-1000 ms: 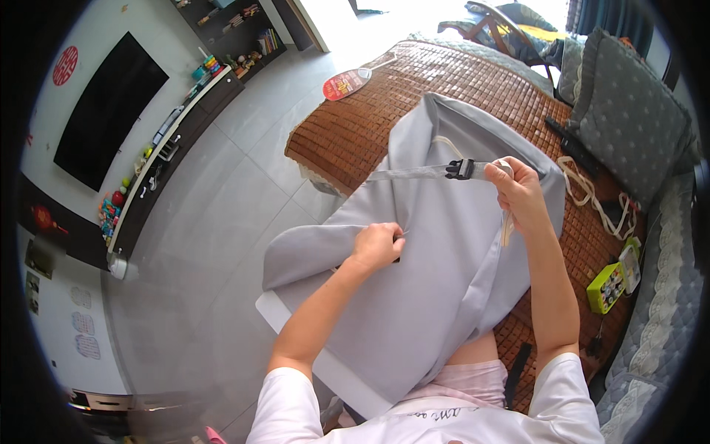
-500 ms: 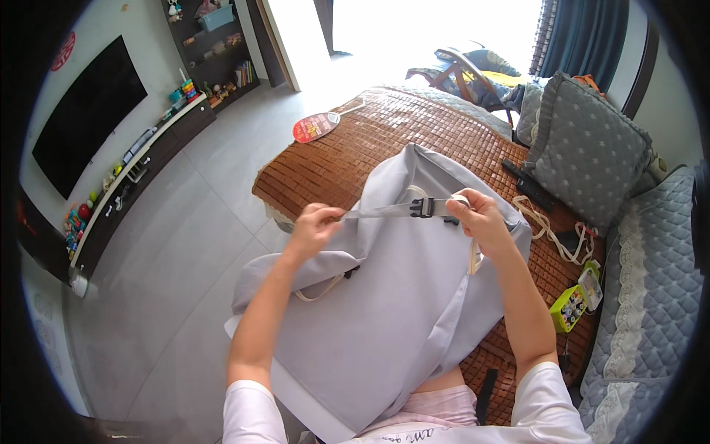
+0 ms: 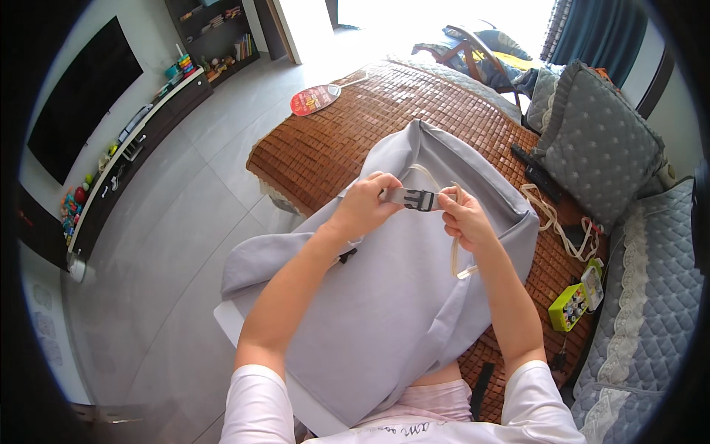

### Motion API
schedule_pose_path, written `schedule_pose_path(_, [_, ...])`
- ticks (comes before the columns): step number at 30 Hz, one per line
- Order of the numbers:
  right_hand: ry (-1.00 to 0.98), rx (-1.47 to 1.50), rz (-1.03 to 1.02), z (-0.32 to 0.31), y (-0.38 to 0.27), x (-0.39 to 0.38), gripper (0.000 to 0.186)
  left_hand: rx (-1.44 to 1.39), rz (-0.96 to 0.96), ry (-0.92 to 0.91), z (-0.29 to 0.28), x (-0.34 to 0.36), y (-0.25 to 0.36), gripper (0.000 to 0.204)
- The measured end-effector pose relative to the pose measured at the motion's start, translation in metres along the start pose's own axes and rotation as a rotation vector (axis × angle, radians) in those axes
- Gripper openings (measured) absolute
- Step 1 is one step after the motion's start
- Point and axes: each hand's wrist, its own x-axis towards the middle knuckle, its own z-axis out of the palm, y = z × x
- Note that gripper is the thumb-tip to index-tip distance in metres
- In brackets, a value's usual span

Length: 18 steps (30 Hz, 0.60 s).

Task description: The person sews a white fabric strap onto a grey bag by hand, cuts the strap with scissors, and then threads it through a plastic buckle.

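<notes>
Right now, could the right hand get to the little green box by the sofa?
Probably yes. The green box lies in the open on the woven mat, to the right of the right hand, with nothing between them, though that hand is holding the black buckle.

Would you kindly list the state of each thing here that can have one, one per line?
Buckle: black, halves together, between both hands.
Left hand: gripping the strap beside the buckle.
Right hand: pinching the buckle's other side.
Grey cloth: spread over the lap, far edge folded up.
Cushion: propped upright.
Television: screen dark.
</notes>
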Motion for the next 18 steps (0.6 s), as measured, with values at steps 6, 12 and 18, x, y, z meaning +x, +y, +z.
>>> schedule_pose_path(6, [-0.035, 0.133, 0.045, 0.012, 0.015, 0.011, 0.012, -0.034, -0.041, -0.103, -0.011, -0.002, 0.017, 0.033])
schedule_pose_path(12, [-0.022, 0.174, 0.066, 0.027, 0.012, 0.010, 0.011, -0.121, -0.098, -0.088, -0.010, -0.007, 0.015, 0.034])
schedule_pose_path(18, [-0.012, 0.171, 0.026, 0.031, 0.017, 0.012, 0.015, -0.120, -0.087, -0.087, -0.011, -0.006, 0.016, 0.034])
